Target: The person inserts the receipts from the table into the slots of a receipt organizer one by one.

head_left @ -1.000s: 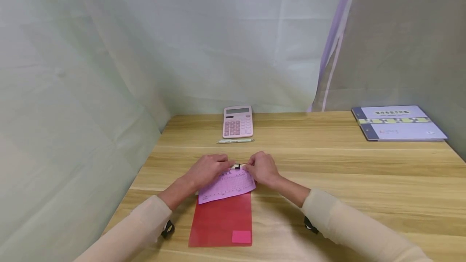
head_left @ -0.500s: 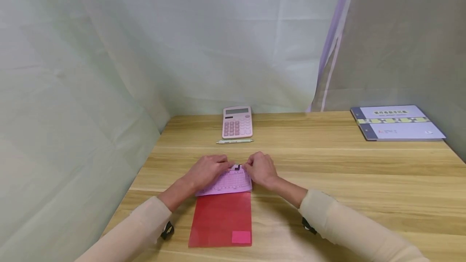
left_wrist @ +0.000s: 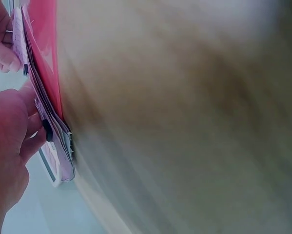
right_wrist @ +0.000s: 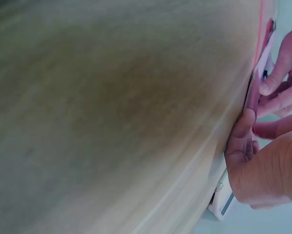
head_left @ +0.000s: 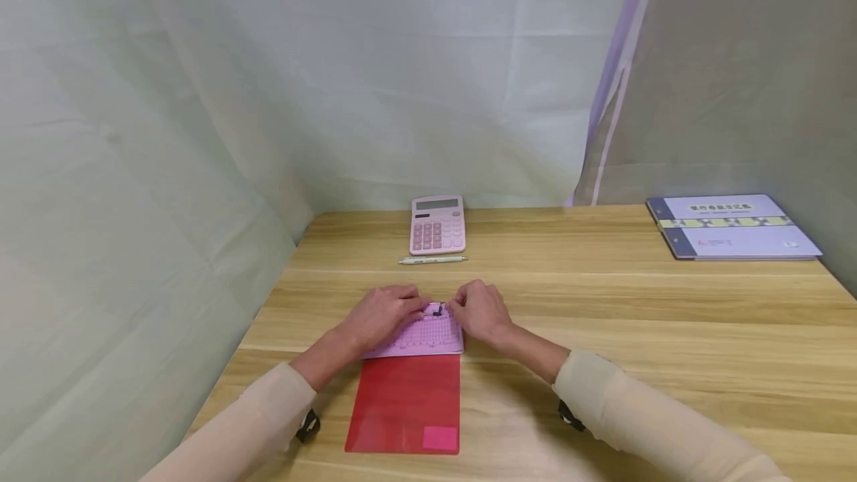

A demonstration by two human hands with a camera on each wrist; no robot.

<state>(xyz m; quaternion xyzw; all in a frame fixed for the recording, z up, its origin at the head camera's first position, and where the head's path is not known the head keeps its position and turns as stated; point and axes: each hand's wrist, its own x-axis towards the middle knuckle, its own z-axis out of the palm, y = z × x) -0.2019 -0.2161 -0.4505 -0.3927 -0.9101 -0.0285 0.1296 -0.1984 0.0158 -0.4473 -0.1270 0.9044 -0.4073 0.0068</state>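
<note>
A red file folder [head_left: 405, 396] lies on the table, with a pink patch [head_left: 440, 437] at its near right corner. Pink sheets with a printed grid [head_left: 431, 333] cover its far part, and a small black-and-metal paper fastener [head_left: 437, 310] shows at their far edge. My left hand [head_left: 384, 315] lies over the sheets' left side, its fingers gripping at the fastener. At the right end of that edge, my right hand [head_left: 482, 312] pinches the fastener between thumb and forefinger. In the left wrist view, a black slider [left_wrist: 47, 130] touches the left fingers. Fingers partly hide the fastener.
Beyond the hands, a pen [head_left: 433, 259] lies crosswise in front of a pink calculator [head_left: 437, 225]. A white and blue-grey binder [head_left: 736, 227] rests at the table's far right. Pale curtains [head_left: 435, 80] hang along the back and left edges.
The pink sheets' near edge was lifted and skewed a second ago; it now lies flatter and square over the red folder. Both hands have stayed at the fastener.
</note>
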